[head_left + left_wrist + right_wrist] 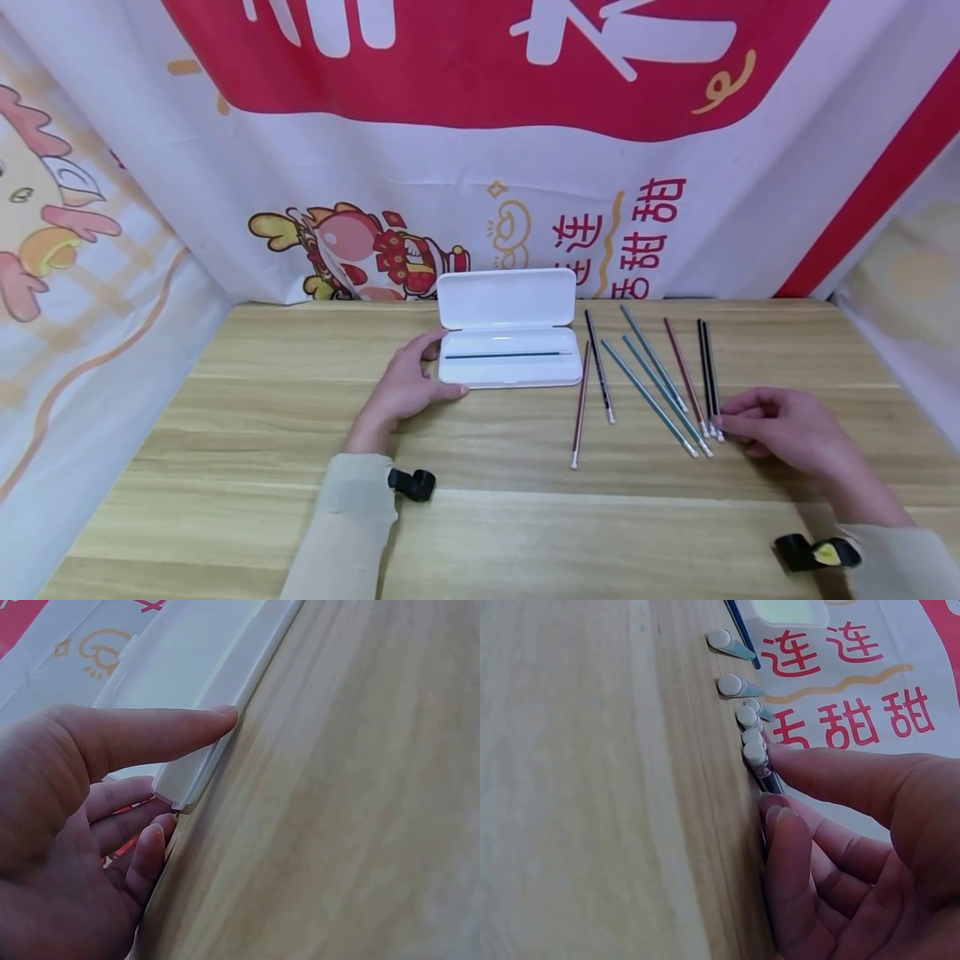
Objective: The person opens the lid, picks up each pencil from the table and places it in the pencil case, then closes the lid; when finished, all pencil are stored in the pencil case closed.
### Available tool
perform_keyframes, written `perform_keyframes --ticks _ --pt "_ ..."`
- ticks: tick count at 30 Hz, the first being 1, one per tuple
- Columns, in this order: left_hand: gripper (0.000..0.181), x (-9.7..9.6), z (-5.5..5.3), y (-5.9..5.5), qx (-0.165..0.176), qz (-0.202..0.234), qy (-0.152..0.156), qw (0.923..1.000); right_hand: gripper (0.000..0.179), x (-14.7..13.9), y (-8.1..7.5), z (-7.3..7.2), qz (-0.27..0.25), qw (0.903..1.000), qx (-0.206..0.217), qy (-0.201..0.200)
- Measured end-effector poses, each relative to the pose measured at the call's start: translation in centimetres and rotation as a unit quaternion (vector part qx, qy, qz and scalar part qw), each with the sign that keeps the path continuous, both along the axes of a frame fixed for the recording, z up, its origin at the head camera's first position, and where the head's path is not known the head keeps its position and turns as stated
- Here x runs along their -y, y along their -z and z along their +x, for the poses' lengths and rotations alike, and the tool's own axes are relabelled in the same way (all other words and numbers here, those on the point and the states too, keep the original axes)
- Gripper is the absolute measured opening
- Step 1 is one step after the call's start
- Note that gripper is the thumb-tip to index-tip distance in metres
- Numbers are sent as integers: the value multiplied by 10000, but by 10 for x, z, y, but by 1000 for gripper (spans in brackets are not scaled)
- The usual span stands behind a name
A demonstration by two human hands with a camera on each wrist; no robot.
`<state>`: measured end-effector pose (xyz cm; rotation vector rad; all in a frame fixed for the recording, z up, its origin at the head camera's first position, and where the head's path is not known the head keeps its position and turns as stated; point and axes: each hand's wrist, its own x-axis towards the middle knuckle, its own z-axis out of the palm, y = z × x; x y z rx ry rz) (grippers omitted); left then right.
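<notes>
A white pencil case [517, 382] lies with its lid raised at the back of the table, and one teal pencil [506, 356] rests lengthwise inside. My left hand [408, 379] holds the case's left end, thumb [180, 733] along the front edge and fingers round the side. Over on the right, my right hand [791, 429] pinches the eraser end of a black pencil [712, 358] between thumb and fingertips. Another black pencil [703, 358] lies right alongside it. In the right wrist view, several white eraser ends [730, 684] line up beyond the thumb.
Between the case and my right hand lie teal pencils [647, 394], reddish pencils [581, 408] and a dark pencil [598, 362], erasers toward me. Behind the wooden table [525, 533] hangs a printed cloth [420, 167]. Black wrist devices [412, 484] sit at both sleeves.
</notes>
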<state>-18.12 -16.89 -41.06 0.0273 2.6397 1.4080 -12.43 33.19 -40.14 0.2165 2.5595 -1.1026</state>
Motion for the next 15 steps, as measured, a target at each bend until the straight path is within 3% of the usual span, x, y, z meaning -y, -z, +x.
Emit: perform_keyframes --ticks 15 --pt "92 1 0 2 -72 -45 32 10000 41 7 -6 0 249 9990 376 51"
